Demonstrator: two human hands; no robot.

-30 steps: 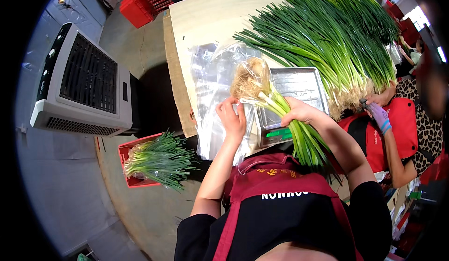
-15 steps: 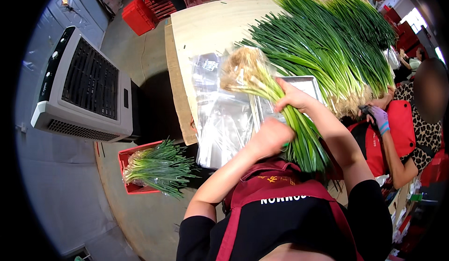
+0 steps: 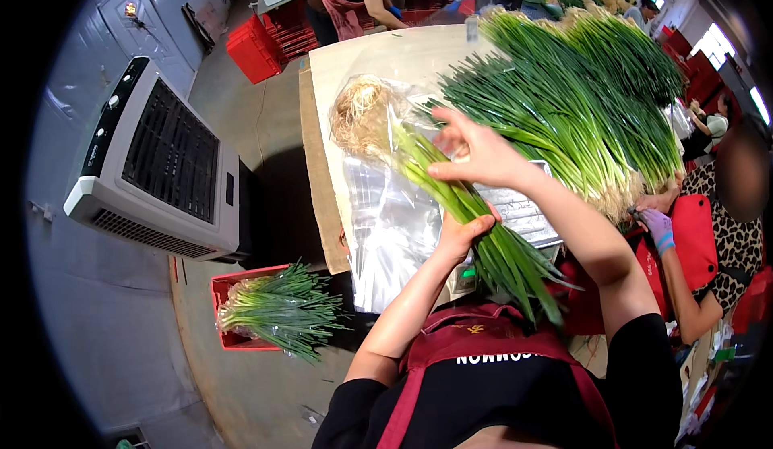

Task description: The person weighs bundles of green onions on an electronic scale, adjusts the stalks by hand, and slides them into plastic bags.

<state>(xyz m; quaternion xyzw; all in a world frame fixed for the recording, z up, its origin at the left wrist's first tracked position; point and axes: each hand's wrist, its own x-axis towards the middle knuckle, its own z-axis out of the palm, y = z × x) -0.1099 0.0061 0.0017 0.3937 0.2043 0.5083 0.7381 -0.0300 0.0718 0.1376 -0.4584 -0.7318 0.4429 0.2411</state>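
Note:
A bunch of scallions (image 3: 451, 183) slants across the table in front of me, its pale roots (image 3: 360, 111) inside a clear plastic bag at the upper left. My left hand (image 3: 467, 230) is wrapped round the green leaves at the lower part of the bunch. Just above the stalks is my right hand (image 3: 477, 149), fingers apart and curved, thumb beside the bunch; whether it touches them I cannot tell. Flat clear plastic bags (image 3: 382, 248) lie under and left of the bunch. Partly hidden behind my arms is a scale with a metal tray (image 3: 519, 214).
A large pile of scallions (image 3: 555, 119) covers the table's right side. A co-worker's gloved hand (image 3: 659, 227) is at its near roots. On the floor at left stand a red crate of bagged scallions (image 3: 274, 308) and an air cooler (image 3: 165, 167). Other people work beyond the table.
My right hand has let go of the stalks and opened above them. My left hand now grips the leaves. The bunch's root end has shifted left, and the view has tilted slightly.

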